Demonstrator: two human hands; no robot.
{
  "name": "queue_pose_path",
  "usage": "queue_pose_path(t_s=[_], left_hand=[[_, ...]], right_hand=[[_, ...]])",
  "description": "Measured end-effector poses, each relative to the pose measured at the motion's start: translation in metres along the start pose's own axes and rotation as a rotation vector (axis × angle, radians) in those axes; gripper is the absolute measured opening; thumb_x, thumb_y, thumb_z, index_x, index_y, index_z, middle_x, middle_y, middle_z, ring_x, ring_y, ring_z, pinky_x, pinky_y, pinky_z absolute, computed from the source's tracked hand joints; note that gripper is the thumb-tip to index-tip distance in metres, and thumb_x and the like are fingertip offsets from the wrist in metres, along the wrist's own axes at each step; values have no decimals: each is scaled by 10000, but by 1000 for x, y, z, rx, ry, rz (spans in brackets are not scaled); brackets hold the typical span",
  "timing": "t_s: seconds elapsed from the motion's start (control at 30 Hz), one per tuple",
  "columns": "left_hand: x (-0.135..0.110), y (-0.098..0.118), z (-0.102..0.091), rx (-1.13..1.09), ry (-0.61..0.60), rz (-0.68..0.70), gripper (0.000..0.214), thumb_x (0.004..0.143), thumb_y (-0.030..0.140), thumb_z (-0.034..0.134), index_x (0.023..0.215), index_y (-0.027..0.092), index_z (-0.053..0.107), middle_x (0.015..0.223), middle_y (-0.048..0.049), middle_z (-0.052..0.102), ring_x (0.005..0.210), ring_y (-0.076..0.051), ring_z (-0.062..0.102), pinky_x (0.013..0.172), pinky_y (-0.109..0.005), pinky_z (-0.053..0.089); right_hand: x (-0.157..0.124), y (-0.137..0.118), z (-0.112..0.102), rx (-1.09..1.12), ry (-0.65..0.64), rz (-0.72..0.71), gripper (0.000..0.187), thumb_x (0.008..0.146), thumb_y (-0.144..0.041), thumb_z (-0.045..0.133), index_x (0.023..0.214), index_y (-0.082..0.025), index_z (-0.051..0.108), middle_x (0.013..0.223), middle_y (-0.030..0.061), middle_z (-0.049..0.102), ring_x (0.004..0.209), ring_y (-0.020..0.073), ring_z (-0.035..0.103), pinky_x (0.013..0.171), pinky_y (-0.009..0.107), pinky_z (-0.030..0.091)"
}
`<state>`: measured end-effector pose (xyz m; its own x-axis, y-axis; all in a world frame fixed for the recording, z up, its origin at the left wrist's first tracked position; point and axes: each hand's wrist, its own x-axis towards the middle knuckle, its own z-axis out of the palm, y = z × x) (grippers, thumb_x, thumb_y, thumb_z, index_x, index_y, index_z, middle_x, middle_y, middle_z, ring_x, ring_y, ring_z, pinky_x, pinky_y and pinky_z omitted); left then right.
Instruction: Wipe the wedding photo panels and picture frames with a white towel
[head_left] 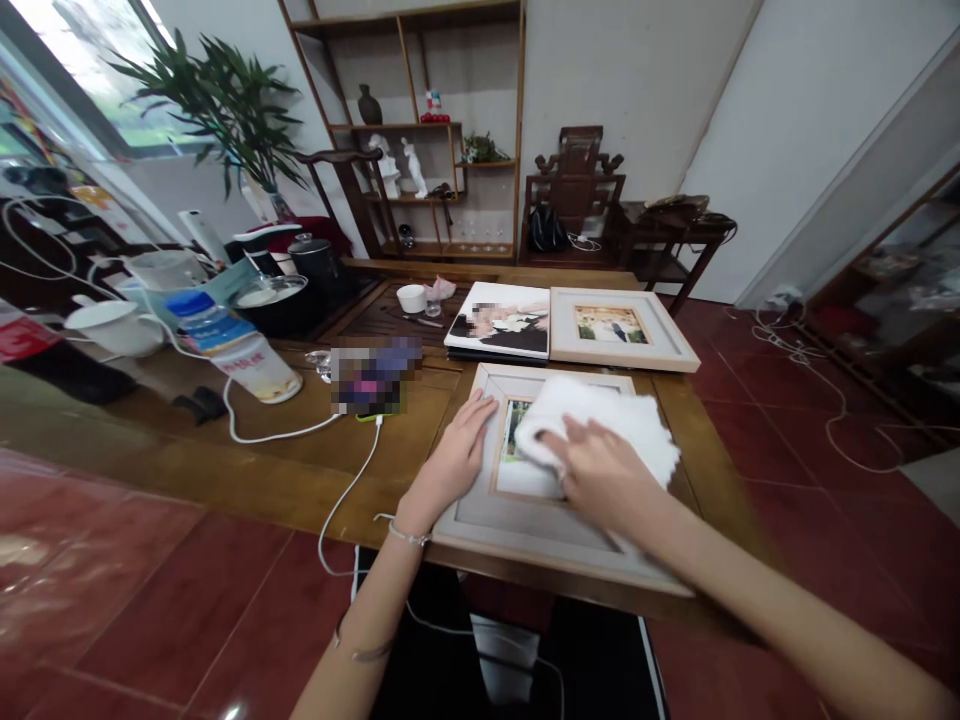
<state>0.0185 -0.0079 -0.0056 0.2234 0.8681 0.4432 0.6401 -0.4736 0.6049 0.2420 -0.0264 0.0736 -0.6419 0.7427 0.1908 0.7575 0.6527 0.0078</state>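
A pale wooden picture frame (517, 525) lies flat at the near edge of the wooden table (300, 470). My left hand (454, 455) rests flat on the frame's left side, fingers stretched out. Over the glass, my right hand (600, 470) presses a white cloth (615, 415), fingers laid on top of it. The cloth hides most of the photo; only a strip shows at its left.
A second framed photo (622, 325) and a photo album (502, 320) lie further back. A phone (371, 378) with a white cable, a plastic bottle (232, 340) on its side, cups and tea ware (277, 290) fill the left. Shelves and a chair stand behind.
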Motion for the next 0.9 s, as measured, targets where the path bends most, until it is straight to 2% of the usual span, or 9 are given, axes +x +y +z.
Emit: queue_pose_path(t_s=[0.07, 0.13, 0.23, 0.43, 0.53, 0.6, 0.73, 0.8, 0.9], left_hand=[[0, 1, -1, -5, -9, -2, 416, 963, 139, 354, 1345, 161, 519, 1435, -129, 509, 1425, -221, 349, 1174, -471, 317], [1, 1, -2, -5, -14, -7, 414, 963, 144, 354, 1342, 153, 521, 1436, -134, 507, 1429, -222, 343, 1176, -467, 315], [1, 2, -2, 0, -14, -20, 405, 963, 158, 363, 1332, 133, 529, 1430, -148, 509, 1426, -227, 347, 1181, -459, 306], [1, 1, 2, 20, 34, -28, 406, 946, 140, 365, 1311, 138, 543, 1404, -140, 536, 1404, -231, 386, 1176, -469, 316], [0, 2, 2, 41, 33, -33, 416, 941, 127, 353, 1312, 119, 541, 1411, -150, 527, 1401, -224, 391, 1180, -460, 313], [0, 2, 2, 45, 32, -33, 420, 942, 124, 349, 1318, 120, 537, 1418, -151, 520, 1401, -223, 390, 1181, -465, 309], [-1, 0, 3, 20, 38, -17, 427, 950, 132, 344, 1335, 160, 526, 1430, -129, 511, 1408, -222, 378, 1180, -480, 308], [-1, -1, 3, 9, 43, -8, 426, 955, 138, 343, 1342, 162, 519, 1430, -127, 511, 1411, -218, 373, 1179, -474, 311], [-2, -2, 4, 13, 43, -3, 422, 962, 148, 342, 1348, 154, 513, 1424, -130, 517, 1412, -213, 371, 1180, -469, 311]], right_hand=[[22, 27, 15, -13, 30, 17, 503, 693, -25, 493, 1171, -132, 608, 1226, 204, 636, 1237, 367, 510, 997, 565, 394], [33, 48, 26, -17, 45, 23, 564, 709, 2, 476, 1253, -116, 560, 1329, 211, 570, 1349, 365, 389, 1070, 582, 306], [33, 54, 29, -9, 25, 5, 588, 718, 22, 462, 1277, -140, 544, 1333, 184, 571, 1361, 343, 375, 1084, 572, 294], [-15, -5, -10, 58, -115, -147, 364, 703, -6, 493, 979, -184, 649, 1003, 122, 697, 954, 260, 648, 823, 390, 504], [-41, -29, -28, 164, -214, -307, 419, 660, -13, 521, 1023, -195, 621, 1069, 114, 692, 973, 264, 647, 807, 372, 509], [-42, -32, -30, 183, -232, -325, 471, 640, -10, 528, 1061, -204, 609, 1067, 101, 693, 957, 268, 650, 786, 377, 521], [-5, 1, -8, 32, -86, -147, 548, 646, 66, 482, 1108, -195, 620, 1129, 133, 681, 1058, 314, 628, 862, 472, 515], [18, 27, 6, 7, -51, -89, 610, 636, 114, 448, 1151, -168, 615, 1346, 187, 563, 1258, 407, 489, 949, 619, 439], [36, 57, 19, 8, -39, -70, 772, 577, 170, 387, 1214, -210, 599, 1486, 121, 436, 1391, 421, 300, 1031, 718, 313]])
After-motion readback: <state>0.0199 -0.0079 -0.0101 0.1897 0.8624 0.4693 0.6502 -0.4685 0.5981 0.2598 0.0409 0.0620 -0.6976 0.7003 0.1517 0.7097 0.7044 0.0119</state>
